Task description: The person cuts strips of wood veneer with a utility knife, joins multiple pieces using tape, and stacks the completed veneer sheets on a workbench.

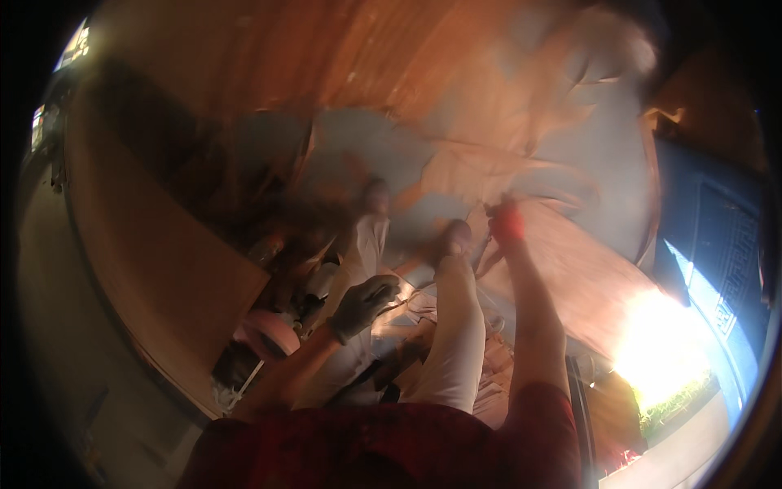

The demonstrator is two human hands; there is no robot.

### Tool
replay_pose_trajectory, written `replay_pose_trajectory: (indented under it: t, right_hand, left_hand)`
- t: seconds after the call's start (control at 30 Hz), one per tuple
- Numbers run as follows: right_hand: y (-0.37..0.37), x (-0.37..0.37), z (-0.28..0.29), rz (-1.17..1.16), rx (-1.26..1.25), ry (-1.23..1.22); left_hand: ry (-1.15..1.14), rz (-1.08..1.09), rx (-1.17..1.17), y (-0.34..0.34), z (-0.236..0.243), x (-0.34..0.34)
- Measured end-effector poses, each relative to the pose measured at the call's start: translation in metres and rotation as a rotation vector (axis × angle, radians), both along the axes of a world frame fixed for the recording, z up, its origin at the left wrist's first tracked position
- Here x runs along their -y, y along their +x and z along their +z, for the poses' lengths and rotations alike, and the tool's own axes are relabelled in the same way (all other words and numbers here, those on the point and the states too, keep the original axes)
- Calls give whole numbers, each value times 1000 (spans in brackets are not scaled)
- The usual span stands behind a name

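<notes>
Most of the scene is dim and warm-toned, with a blown-out white glare at lower right beside the blue panel and deep shadow toward the upper left. Blur smears the brown material along the top and softens the right hand, while fisheye distortion curves edges inside black corners.

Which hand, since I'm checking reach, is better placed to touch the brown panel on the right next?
Probably the right hand: it appears beside the far end of the brown panel, though blur hides any contact. The gloved left hand is farther off, with the pale right trouser leg between.
</notes>
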State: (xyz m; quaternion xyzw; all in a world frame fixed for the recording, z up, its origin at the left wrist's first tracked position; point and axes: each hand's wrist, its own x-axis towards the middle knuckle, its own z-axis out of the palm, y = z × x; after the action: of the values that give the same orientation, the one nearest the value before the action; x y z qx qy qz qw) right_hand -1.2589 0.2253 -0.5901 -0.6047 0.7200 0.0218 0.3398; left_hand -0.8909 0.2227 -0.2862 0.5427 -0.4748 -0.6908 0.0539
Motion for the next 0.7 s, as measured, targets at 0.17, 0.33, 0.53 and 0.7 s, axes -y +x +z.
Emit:
replay_pose_trajectory:
  t: [0.17,0.33,0.53,0.7]
  right_hand:
    - [-15,85,-149,94,4,-16]
    - [-29,141,-265,-328,-37,-196]
    - [58,160,-266,-640,-12,0]
    - [43,133,-234,-666,134,-84]
  left_hand:
    - [76,-162,146,-34,-98,32]
    - [113,-368,261,-58,-133,76]
    - [261,-64,91,-48,-143,98]
    - [425,-5,57,-48,-148,104]
